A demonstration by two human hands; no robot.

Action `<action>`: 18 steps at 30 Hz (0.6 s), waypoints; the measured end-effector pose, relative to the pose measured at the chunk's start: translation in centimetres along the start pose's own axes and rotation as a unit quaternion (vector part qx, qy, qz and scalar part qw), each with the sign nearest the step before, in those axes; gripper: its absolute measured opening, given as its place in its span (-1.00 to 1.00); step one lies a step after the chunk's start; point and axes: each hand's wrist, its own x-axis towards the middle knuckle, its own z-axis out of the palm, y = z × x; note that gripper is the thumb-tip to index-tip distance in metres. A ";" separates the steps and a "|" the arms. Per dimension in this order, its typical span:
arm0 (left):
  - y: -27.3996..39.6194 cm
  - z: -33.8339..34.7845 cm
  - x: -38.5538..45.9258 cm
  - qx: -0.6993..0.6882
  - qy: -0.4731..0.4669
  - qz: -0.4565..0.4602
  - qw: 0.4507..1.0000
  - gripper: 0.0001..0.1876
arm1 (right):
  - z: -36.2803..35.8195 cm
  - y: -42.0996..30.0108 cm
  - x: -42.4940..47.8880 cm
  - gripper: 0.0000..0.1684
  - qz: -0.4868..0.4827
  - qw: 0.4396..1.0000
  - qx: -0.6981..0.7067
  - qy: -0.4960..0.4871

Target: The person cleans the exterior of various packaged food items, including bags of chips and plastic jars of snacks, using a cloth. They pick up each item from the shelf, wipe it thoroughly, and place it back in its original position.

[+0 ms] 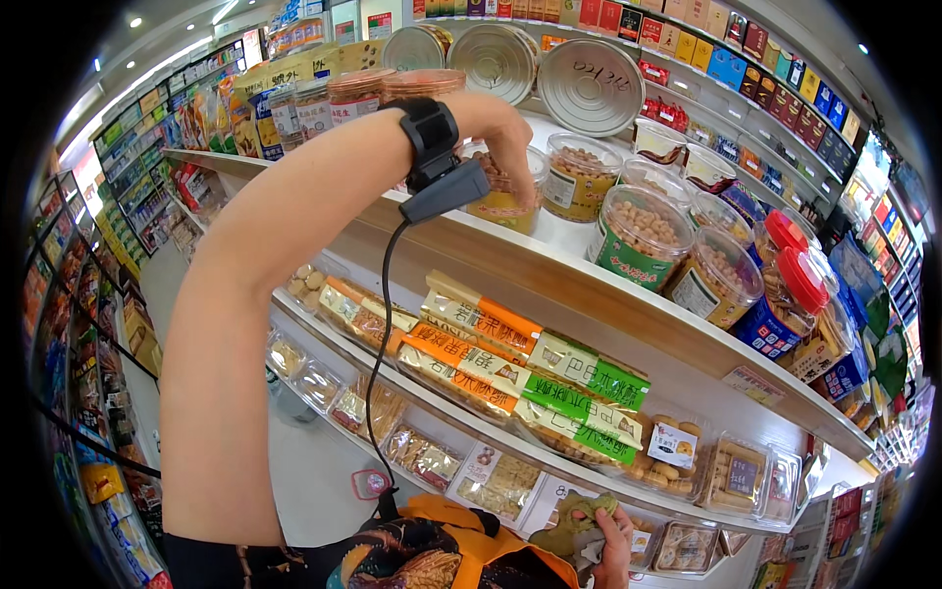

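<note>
My left hand [509,147] reaches over the top shelf, bent down at the wrist. Its fingers grip a clear plastic jar of nuts [500,210] from above, one finger along the jar's side; the rest of the grip is partly hidden. Another nut jar [578,188] stands just right of it, then a jar with a green label [634,247] near the shelf edge. Low at the picture's bottom, in front of the lower shelves, my right hand [617,541] holds a crumpled green cloth [574,524].
Large tins [591,87] lie on their sides behind the jars. Red-lidded jars [806,283] stand at the right. Below the shelf edge [544,283] are packaged pastries [471,324] and clear boxes [423,456]. A black cable [386,294] hangs from a device on my left wrist.
</note>
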 end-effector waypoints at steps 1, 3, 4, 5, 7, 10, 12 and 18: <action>0.0 -0.1 0.0 0.027 0.004 0.011 1.000 0.08 | -0.2 0.1 0.1 -0.76 -0.003 1.000 -0.004 0.001; -0.4 0.1 -0.2 -0.030 0.004 0.085 0.996 0.15 | -0.8 0.4 0.4 -0.76 -0.010 1.000 -0.011 0.005; -0.5 0.1 0.0 -0.058 0.004 0.124 0.991 0.20 | -1.0 0.5 0.3 -0.76 -0.011 1.000 -0.010 0.010; -0.3 0.0 0.2 -0.066 -0.021 0.138 0.988 0.22 | -1.1 0.6 0.3 -0.76 -0.012 1.000 -0.009 0.014; 0.1 -0.3 0.6 -0.082 -0.072 0.169 0.980 0.31 | -1.2 0.5 0.1 -0.75 -0.012 1.000 -0.007 0.021; 0.5 -1.0 1.0 -0.041 -0.083 0.149 0.985 0.34 | -1.6 0.8 -0.3 -0.68 -0.004 0.999 -0.003 0.054; 1.0 -2.3 1.2 0.000 -0.083 0.154 0.985 0.31 | -2.3 1.4 -0.8 -0.49 0.008 0.993 -0.006 0.117; 4.6 -4.5 5.1 -0.007 0.000 0.072 0.997 0.38 | -2.5 1.3 -1.8 -0.51 0.007 0.992 -0.003 0.127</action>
